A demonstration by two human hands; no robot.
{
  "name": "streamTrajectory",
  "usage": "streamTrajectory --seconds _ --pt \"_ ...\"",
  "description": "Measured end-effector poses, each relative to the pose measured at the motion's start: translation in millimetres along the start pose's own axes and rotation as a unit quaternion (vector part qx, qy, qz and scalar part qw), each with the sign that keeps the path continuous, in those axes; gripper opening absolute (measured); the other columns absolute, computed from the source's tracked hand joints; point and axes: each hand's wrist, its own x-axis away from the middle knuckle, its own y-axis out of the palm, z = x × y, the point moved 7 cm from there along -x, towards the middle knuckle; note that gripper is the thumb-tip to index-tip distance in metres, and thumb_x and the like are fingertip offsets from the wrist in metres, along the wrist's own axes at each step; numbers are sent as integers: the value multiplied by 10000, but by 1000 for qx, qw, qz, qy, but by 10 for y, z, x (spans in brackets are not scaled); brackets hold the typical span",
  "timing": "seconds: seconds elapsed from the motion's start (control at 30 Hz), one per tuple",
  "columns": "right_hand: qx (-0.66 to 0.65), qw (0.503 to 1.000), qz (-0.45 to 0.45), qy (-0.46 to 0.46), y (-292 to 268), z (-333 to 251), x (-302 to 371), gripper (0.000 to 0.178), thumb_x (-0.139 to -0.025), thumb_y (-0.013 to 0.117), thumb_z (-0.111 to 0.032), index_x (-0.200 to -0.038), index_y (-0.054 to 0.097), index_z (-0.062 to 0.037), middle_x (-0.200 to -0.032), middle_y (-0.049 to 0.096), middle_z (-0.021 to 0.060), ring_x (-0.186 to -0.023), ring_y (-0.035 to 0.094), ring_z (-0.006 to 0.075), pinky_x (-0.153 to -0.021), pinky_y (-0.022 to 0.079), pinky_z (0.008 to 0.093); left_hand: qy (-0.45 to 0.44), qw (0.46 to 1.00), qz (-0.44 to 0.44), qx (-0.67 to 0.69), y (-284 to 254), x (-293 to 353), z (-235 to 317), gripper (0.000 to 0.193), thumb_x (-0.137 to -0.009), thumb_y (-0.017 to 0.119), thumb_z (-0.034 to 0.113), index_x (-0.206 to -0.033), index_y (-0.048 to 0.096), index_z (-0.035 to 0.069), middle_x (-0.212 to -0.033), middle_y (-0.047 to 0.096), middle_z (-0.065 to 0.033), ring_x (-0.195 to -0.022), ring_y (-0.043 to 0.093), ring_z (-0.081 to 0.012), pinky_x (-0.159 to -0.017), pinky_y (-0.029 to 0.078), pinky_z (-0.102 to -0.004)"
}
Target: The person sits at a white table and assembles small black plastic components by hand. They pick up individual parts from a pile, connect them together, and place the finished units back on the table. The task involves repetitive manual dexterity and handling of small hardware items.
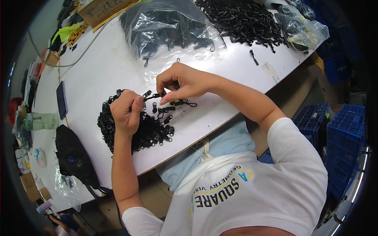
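Note:
Both hands are up over the white table, joined by a short black cord zipper pull (pixel 152 97) stretched between their fingertips. My left hand (pixel 126 111) is closed, thumb against the fingers, on the pull's left end. The fingers of my right hand (pixel 185 83) pinch its other end, where a small dark piece like a zipper slider shows, partly covered by the fingers. Beneath and beside my left hand lies a heap of black zipper sliders (pixel 151 131). Several loose pulls and a looped cord (pixel 190 104) rest just below my right hand.
Beyond my hands lies a clear plastic bag (pixel 165 27) of black looped pulls. A large pile of black pieces (pixel 240 21) is at the far right. To the left are a phone (pixel 61 100) and a black pouch (pixel 75 155). Blue crates (pixel 344 137) stand at the right.

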Motion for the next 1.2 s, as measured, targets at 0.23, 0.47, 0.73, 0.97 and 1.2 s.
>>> streamTrajectory --seconds 0.23,0.47,0.73,0.97,1.2 --pt "-47 999 0 -8 -226 13 46 272 -825 714 -231 -730 616 4 -564 519 7 -519 406 68 -474 324 251 -39 999 31 18 -88 16 -78 373 -984 442 195 -677 513 -5 -584 478 -35 -487 391 -76 -456 295 -221" --pt "-28 999 25 -38 -452 -31 45 451 -933 544 -251 -584 475 26 -500 456 43 -471 379 112 -474 326 289 -17 995 81 47 -92 56 -42 451 -984 445 230 -596 467 1 -530 433 -43 -457 370 -109 -443 277 -243" --pt "12 992 111 -65 -918 18 189 395 -895 588 -206 -587 497 25 -495 452 25 -468 359 88 -458 306 286 -26 994 77 74 -60 30 -41 450 -989 446 226 -608 485 -11 -546 441 -41 -467 371 -99 -463 289 -237" --pt "-373 635 672 -79 -2116 758 1169 348 -897 449 -332 -698 512 -54 -430 306 -9 -338 266 111 -360 226 274 -36 994 76 74 -38 12 -40 432 -986 447 203 -616 497 -15 -536 434 -37 -474 371 -101 -472 291 -240" --pt "-210 859 466 3 -1480 582 359 325 -837 388 -289 -664 507 -42 -460 353 -3 -372 297 91 -382 257 263 -69 994 84 -2 -179 107 -113 411 -981 439 192 -623 499 0 -544 461 -39 -452 394 -91 -437 290 -238"
